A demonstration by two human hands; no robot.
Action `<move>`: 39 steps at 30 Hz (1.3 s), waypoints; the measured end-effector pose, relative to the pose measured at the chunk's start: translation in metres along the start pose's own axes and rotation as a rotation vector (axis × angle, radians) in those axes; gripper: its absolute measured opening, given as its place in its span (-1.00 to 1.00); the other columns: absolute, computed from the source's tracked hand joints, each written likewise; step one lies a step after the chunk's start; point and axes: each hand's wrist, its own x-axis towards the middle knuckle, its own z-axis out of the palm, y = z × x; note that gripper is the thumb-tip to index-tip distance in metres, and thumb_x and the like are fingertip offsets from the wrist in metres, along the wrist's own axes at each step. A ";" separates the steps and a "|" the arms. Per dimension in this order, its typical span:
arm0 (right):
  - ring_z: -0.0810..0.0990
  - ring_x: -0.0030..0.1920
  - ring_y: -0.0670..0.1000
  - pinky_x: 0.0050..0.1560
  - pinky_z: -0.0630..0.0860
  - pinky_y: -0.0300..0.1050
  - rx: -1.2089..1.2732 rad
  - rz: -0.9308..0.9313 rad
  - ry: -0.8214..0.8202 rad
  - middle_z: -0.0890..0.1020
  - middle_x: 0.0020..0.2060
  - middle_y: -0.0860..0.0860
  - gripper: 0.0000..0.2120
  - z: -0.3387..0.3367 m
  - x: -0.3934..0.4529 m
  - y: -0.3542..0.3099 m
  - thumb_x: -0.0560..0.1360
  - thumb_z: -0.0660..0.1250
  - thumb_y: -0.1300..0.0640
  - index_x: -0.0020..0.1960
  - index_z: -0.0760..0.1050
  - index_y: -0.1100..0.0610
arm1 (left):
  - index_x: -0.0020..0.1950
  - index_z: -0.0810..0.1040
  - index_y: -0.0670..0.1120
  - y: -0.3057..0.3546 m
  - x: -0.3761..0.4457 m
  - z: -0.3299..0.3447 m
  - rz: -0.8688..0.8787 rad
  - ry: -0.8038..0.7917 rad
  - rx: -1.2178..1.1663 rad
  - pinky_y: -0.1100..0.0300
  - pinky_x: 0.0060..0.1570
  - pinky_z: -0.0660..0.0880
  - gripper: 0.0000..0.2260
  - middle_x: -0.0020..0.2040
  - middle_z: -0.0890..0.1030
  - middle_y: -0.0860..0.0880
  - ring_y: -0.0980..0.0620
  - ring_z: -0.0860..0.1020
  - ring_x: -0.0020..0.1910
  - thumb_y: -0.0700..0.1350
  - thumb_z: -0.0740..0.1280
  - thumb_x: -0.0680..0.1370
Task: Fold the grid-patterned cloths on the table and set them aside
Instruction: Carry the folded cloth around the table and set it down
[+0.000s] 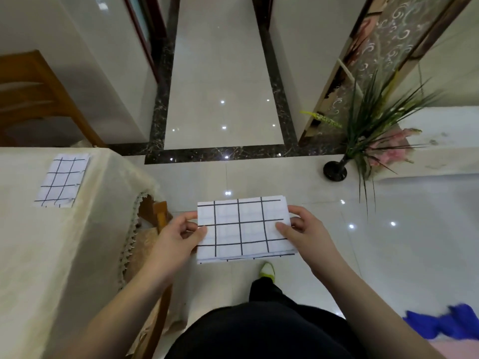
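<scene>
We see left hand [178,235] and right hand [302,230] pinching the folded grid cloth [243,229] — right of the table [39,255], off it.

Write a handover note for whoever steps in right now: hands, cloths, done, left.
Left hand: pinching the left edge of the folded cloth.
Right hand: pinching its right edge.
That cloth is held in the air over the floor, off to the right of the table, several layers thick.
Done: a second folded cloth lies flat on the table's far part.
Left: finish the held cloth if needed, then set it aside on the table.
</scene>
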 end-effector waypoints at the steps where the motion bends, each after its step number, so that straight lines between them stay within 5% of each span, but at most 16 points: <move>1: 0.69 -0.19 -0.15 -0.29 0.52 -0.36 -0.002 -0.010 -0.019 0.73 -0.15 -0.06 -0.73 -0.004 0.015 -0.008 0.53 0.39 0.21 0.19 0.50 -0.01 | 0.21 0.54 0.08 0.007 0.009 0.003 -0.012 0.017 -0.017 0.11 0.04 0.57 -0.75 -0.04 0.67 -0.01 0.01 0.66 -0.02 -0.17 0.37 0.57; 5: 0.70 -0.14 -0.11 -0.21 0.58 -0.26 -0.014 -0.041 -0.107 0.73 -0.11 -0.07 -0.74 -0.019 0.071 -0.036 0.54 0.38 0.20 0.19 0.50 -0.02 | 0.17 0.55 0.12 0.040 0.045 0.016 -0.031 0.096 -0.092 -0.07 0.04 0.60 -0.77 -0.01 0.69 0.02 0.02 0.68 -0.04 -0.18 0.34 0.58; 9: 0.70 -0.14 -0.08 -0.20 0.57 -0.27 -0.040 -0.052 -0.161 0.73 -0.11 -0.04 -0.74 -0.024 0.123 -0.061 0.53 0.38 0.23 0.20 0.51 0.03 | 0.20 0.54 0.08 0.070 0.074 0.026 -0.007 0.209 -0.154 0.04 0.01 0.60 -0.76 -0.05 0.69 0.02 0.08 0.68 -0.07 -0.19 0.33 0.58; 13: 0.71 -0.08 0.02 -0.08 0.62 -0.11 -0.039 -0.044 -0.233 0.73 -0.09 0.00 -0.71 -0.013 0.169 -0.086 0.53 0.39 0.22 0.22 0.51 0.01 | 0.20 0.55 0.08 0.081 0.100 0.017 -0.037 0.256 -0.226 -0.07 0.09 0.59 -0.74 -0.07 0.68 -0.04 -0.02 0.68 -0.05 -0.21 0.34 0.58; 18: 0.71 -0.10 -0.03 -0.20 0.58 -0.28 -0.072 -0.059 -0.344 0.72 -0.09 -0.01 -0.72 0.030 0.224 -0.119 0.53 0.38 0.24 0.19 0.53 -0.01 | 0.20 0.55 0.03 0.080 0.134 -0.013 -0.046 0.387 -0.305 0.03 0.08 0.57 -0.75 -0.10 0.69 -0.02 0.01 0.68 -0.06 -0.23 0.33 0.58; 26: 0.72 -0.10 -0.03 -0.15 0.62 -0.20 -0.218 -0.075 -0.487 0.73 -0.10 -0.03 -0.70 0.117 0.305 -0.175 0.52 0.39 0.25 0.23 0.51 0.05 | 0.19 0.54 0.04 0.083 0.194 -0.080 -0.048 0.523 -0.387 0.19 -0.09 0.49 -0.74 -0.31 0.61 0.17 0.16 0.64 -0.22 -0.24 0.35 0.56; 35: 0.71 -0.04 0.02 0.02 0.64 0.00 -0.279 -0.063 -0.602 0.73 -0.06 -0.02 -0.72 0.184 0.373 -0.217 0.52 0.40 0.24 0.20 0.52 0.04 | 0.19 0.54 0.05 0.101 0.239 -0.129 -0.074 0.626 -0.420 0.11 -0.02 0.54 -0.73 -0.17 0.57 -0.04 0.03 0.65 -0.18 -0.24 0.37 0.55; 39: 0.71 -0.07 -0.02 -0.08 0.62 -0.11 -0.332 -0.068 -0.736 0.73 -0.08 -0.03 -0.72 0.223 0.407 -0.232 0.51 0.41 0.23 0.20 0.52 0.05 | 0.16 0.55 0.10 0.099 0.253 -0.147 -0.129 0.732 -0.424 0.10 -0.03 0.55 -0.73 -0.13 0.60 -0.08 0.05 0.66 -0.17 -0.22 0.38 0.54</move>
